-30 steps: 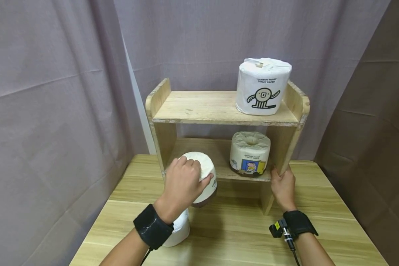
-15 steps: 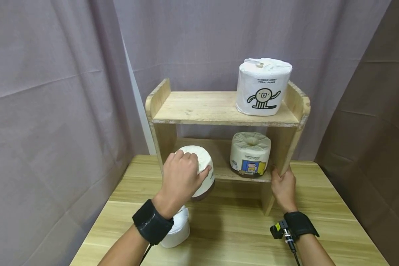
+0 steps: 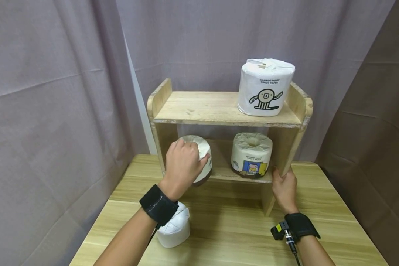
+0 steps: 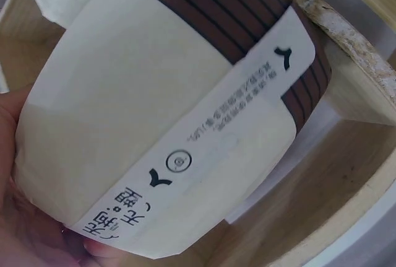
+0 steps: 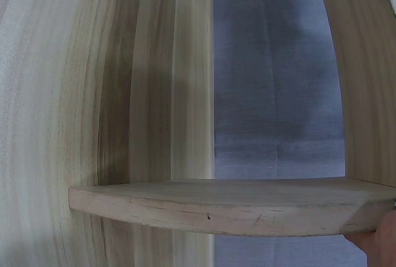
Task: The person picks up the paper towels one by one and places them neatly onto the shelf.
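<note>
My left hand [image 3: 182, 162] holds a cream toilet roll [image 3: 205, 168] from above, at the left part of the lower shelf's front edge. Whether the roll touches the board cannot be told. Close up in the left wrist view, its wrapper [image 4: 124, 106] shows a brown striped band and printed characters, with the thumb side of the hand [image 4: 28, 230] against one end. My right hand [image 3: 285, 188] grips the wooden shelf's right side panel [image 3: 287, 144] at lower-board height. In the right wrist view a bit of that hand [image 5: 377, 242] touches the panel edge [image 5: 235, 214].
Another cream toilet roll [image 3: 251, 157] stands at the right of the lower shelf. A white one [image 3: 266, 87] sits above it on the top board [image 3: 199, 105]. On the wooden table [image 3: 232, 240], a further white roll [image 3: 174, 232] stands below my left wrist. Grey curtains [image 3: 70, 111] hang behind.
My left hand has raised the cream toilet roll and brought it forward to the lower shelf's front edge. The right hand keeps its grip on the panel.
</note>
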The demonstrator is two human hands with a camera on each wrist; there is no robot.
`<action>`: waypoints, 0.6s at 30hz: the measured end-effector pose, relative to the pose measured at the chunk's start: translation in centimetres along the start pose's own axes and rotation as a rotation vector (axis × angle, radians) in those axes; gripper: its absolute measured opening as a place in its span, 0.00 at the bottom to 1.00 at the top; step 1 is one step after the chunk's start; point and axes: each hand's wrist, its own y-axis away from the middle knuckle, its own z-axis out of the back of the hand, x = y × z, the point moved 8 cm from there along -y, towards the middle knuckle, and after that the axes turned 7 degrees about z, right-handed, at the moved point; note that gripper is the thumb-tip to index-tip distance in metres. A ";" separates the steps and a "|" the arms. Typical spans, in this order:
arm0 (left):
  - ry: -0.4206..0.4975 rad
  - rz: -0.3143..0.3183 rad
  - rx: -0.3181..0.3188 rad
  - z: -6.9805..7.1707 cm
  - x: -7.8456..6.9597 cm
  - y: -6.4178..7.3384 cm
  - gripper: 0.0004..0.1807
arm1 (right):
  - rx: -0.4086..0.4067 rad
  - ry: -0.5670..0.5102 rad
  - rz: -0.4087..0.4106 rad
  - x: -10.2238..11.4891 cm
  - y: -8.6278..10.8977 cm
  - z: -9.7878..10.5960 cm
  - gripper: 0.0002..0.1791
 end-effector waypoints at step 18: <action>-0.057 0.003 0.029 -4.0 0.4 -1.7 0.25 | -0.010 0.034 0.009 -0.2 0.0 0.0 0.15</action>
